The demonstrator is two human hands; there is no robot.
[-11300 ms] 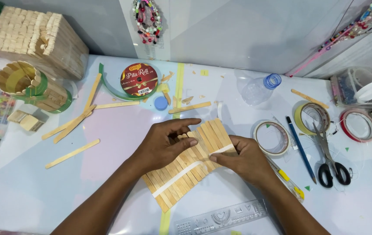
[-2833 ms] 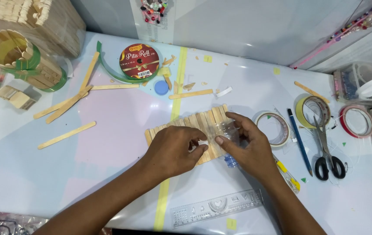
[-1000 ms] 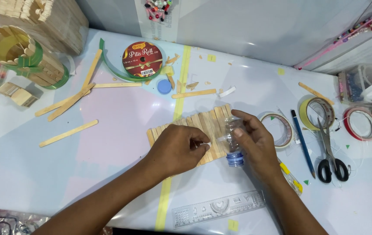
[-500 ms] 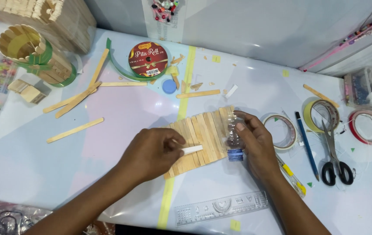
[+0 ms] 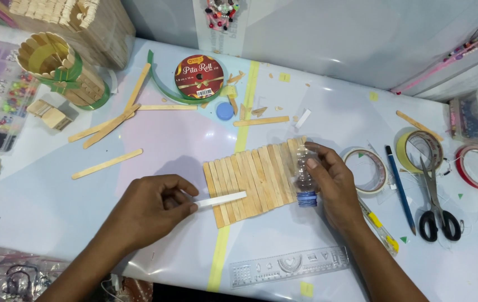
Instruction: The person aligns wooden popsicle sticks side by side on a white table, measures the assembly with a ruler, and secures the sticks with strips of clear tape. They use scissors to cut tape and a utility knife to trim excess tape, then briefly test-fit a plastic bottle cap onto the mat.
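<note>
A flat mat of wooden craft sticks lies on the pale table in front of me. My left hand pinches a white strip whose free end rests over the mat's lower left corner. My right hand grips a small clear plastic bottle lying against the mat's right edge, its blue-ringed neck pointing toward me.
Loose sticks and a stick cup sit at left, a ribbon roll and a blue cap farther back. Tape rolls, a pen and scissors lie right. A clear ruler is near the front edge.
My left hand has drawn away to the left of the mat, pulling the white strip with it. The right hand still keeps the bottle at the mat's right edge.
</note>
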